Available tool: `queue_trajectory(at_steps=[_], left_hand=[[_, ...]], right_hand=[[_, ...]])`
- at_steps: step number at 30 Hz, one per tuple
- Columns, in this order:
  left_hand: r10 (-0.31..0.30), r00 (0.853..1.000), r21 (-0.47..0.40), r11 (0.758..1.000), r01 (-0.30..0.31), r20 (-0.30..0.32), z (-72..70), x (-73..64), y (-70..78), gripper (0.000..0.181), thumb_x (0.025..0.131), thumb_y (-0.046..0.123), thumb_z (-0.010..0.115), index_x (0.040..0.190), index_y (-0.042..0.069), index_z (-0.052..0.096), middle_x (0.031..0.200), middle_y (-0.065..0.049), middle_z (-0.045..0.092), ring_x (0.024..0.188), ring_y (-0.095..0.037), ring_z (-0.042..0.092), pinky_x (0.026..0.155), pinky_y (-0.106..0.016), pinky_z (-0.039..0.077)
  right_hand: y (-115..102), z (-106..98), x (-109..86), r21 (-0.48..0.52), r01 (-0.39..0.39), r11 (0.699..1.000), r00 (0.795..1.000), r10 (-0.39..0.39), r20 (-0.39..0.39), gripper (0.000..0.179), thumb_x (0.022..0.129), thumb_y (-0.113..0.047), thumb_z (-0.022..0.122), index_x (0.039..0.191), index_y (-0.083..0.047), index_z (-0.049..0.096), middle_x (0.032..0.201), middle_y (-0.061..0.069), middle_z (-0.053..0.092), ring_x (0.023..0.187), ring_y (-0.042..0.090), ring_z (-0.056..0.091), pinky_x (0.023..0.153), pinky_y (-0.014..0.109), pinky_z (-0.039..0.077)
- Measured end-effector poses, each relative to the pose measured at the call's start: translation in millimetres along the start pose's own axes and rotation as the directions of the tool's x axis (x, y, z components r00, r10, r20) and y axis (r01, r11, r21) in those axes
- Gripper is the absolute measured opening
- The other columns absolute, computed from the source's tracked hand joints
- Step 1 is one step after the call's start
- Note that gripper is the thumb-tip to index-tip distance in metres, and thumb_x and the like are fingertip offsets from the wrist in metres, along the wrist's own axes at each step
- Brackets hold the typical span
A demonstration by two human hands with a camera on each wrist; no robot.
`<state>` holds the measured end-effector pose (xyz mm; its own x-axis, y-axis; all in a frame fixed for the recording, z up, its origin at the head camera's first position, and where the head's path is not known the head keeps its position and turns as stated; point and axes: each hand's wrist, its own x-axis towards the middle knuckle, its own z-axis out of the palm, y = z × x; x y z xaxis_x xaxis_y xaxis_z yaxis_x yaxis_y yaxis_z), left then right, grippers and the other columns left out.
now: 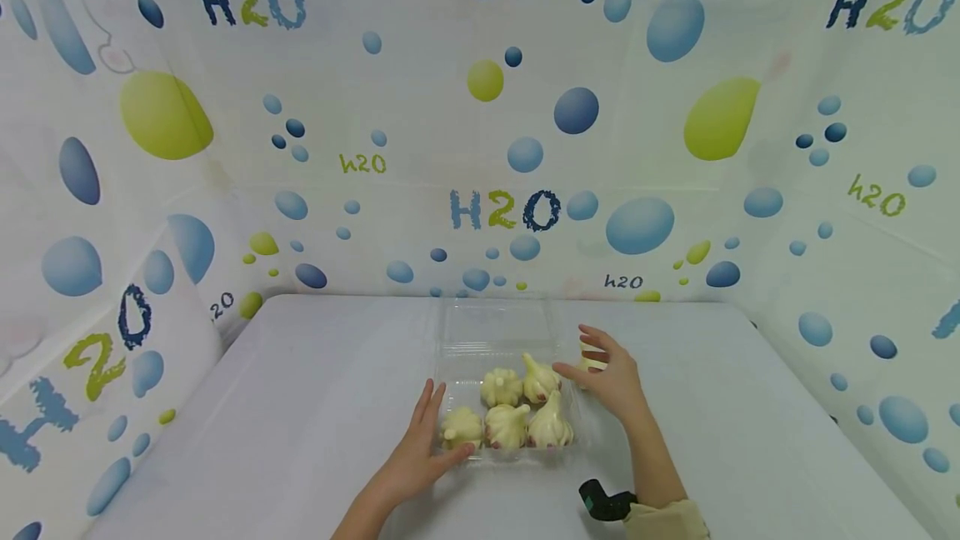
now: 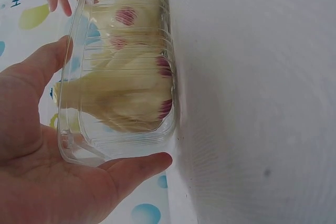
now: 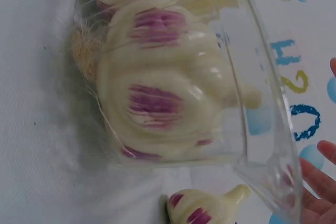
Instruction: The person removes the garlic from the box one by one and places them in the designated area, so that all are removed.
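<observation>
While the left hand [image 1: 417, 447] touches the clear box [image 1: 525, 456] with straight fingers, five garlic bulbs [image 1: 507, 427] sit inside. Just right of the box, one loose bulb [image 3: 203, 208] lies near the right hand [image 1: 617, 380], which is spread and holds nothing. This looks like box-filling; that bulb needs a gentle pinch.

Open clear box [image 1: 459, 397] on white table [image 1: 330, 357], five garlic bulbs [image 1: 507, 426] inside. Left hand [image 1: 420, 450] at box's near-left corner. Right hand [image 1: 615, 377] by its right side, another bulb [image 1: 590, 363] partly hidden behind it.
</observation>
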<state>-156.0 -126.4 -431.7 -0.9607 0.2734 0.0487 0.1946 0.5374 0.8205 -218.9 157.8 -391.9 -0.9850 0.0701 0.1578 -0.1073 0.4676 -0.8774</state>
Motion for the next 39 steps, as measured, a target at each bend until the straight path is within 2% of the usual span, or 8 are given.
queue_trajectory(at_steps=[9,23,30,39], left_hand=[[0.008,1.0,0.002,1.0,-0.008,-0.003,0.4,1.0,-0.4,0.09,0.082,0.039,0.067,0.147,0.007,0.012,0.15,-0.021,-0.005,0.133,-0.047,0.009,0.096,-0.065,0.023],[0.017,1.0,0.012,1.0,-0.017,-0.004,0.8,1.8,-2.8,0.088,0.083,0.039,0.065,0.146,0.005,0.014,0.15,-0.022,-0.005,0.133,-0.047,0.009,0.095,-0.066,0.023],[0.025,1.0,0.019,1.0,-0.025,-0.009,1.4,1.0,-3.6,0.087,0.083,0.038,0.066,0.146,0.004,0.016,0.15,-0.023,-0.003,0.132,-0.048,0.009,0.096,-0.065,0.023],[0.021,1.0,0.014,1.0,-0.021,-0.007,0.3,0.2,-0.8,0.087,0.083,0.037,0.066,0.146,0.004,0.016,0.15,-0.023,-0.003,0.132,-0.048,0.011,0.095,-0.065,0.024]], right_hand=[[-5.5,16.0,-1.5,0.029,0.027,0.999,0.999,-0.028,0.035,0.073,0.065,-0.034,0.082,0.129,-0.016,0.05,0.126,0.014,0.053,0.108,0.032,0.055,0.086,0.045,0.047],[-14.7,44.7,-4.3,0.096,0.06,0.994,0.992,-0.07,0.109,0.068,0.068,-0.027,0.081,0.128,-0.013,0.052,0.125,0.015,0.053,0.107,0.032,0.054,0.087,0.047,0.045],[-14.4,56.9,-7.0,0.088,0.074,0.993,0.99,-0.084,0.115,0.068,0.066,-0.032,0.082,0.126,-0.017,0.054,0.123,0.012,0.055,0.105,0.029,0.056,0.083,0.043,0.048],[-15.8,66.3,-5.7,0.09,0.09,0.992,0.984,-0.103,0.147,0.067,0.067,-0.035,0.081,0.125,-0.015,0.054,0.122,0.012,0.056,0.105,0.032,0.056,0.084,0.042,0.048]])
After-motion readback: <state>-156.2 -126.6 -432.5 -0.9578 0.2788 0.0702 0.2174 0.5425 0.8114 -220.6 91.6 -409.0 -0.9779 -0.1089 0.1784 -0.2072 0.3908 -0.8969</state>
